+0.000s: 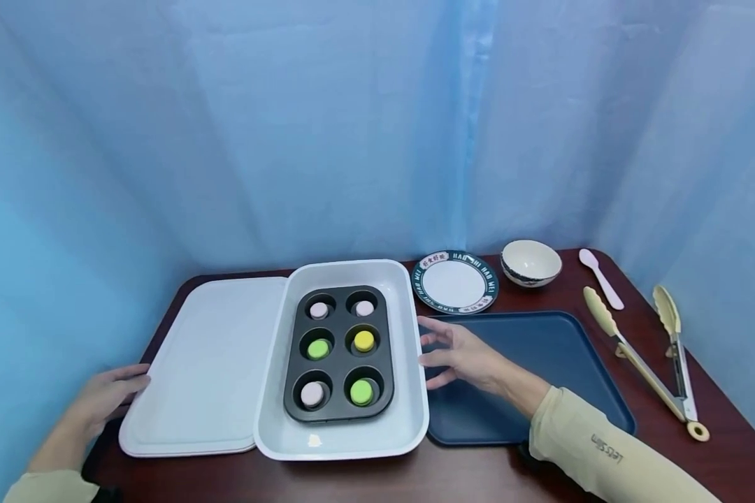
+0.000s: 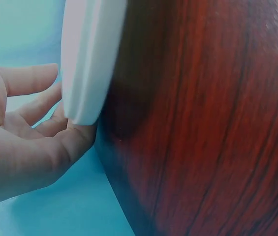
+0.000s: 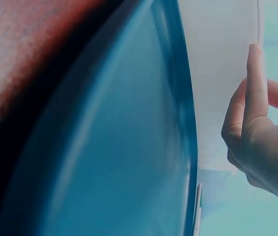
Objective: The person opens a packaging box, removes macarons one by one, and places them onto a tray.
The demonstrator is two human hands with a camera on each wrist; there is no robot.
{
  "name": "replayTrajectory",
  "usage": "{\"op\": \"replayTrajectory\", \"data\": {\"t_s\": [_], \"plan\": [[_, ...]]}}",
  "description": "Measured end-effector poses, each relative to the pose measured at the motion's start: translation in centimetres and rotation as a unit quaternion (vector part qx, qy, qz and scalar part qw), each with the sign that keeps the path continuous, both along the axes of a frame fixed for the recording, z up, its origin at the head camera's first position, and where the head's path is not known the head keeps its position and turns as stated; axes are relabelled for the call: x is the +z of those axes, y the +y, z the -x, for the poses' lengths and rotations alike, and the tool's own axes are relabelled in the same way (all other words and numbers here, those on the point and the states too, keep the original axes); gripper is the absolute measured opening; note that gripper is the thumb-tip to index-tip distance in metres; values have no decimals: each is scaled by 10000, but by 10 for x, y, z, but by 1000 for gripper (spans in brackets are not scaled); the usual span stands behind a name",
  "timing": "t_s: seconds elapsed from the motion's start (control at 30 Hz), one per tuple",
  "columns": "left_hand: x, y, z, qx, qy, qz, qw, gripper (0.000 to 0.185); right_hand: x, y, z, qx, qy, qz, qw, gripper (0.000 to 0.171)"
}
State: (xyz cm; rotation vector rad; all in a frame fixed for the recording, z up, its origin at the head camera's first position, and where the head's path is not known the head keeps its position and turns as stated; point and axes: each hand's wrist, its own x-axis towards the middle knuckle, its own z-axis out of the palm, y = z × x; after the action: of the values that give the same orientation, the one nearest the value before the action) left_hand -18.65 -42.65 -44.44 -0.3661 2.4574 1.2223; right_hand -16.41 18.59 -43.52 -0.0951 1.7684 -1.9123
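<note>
Here the white dish (image 1: 409, 426) sits in the middle of the table (image 1: 478, 475), its long side running away from the person, with a muffin pan (image 1: 340, 412) inside. The right hand (image 1: 462, 353) touches its right wall with straight, open fingers. The left hand (image 1: 110, 395) rests open against the lid (image 1: 207, 363), which lies flat beside the dish.

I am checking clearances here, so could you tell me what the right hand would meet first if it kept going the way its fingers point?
Probably the white dish: the right hand points left at its right wall, close by or already touching.
</note>
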Motion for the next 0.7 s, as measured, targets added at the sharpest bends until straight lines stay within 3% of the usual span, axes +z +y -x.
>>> {"op": "replayTrajectory", "data": {"t_s": [0.4,0.7], "plan": [[4,7,3,52,97,-20,9999,74,1,1,1,-37,17,-26,10000,79],[7,4,-1,98,401,-283,9987,71,1,-1,0,-1,20,5,10000,80]]}}
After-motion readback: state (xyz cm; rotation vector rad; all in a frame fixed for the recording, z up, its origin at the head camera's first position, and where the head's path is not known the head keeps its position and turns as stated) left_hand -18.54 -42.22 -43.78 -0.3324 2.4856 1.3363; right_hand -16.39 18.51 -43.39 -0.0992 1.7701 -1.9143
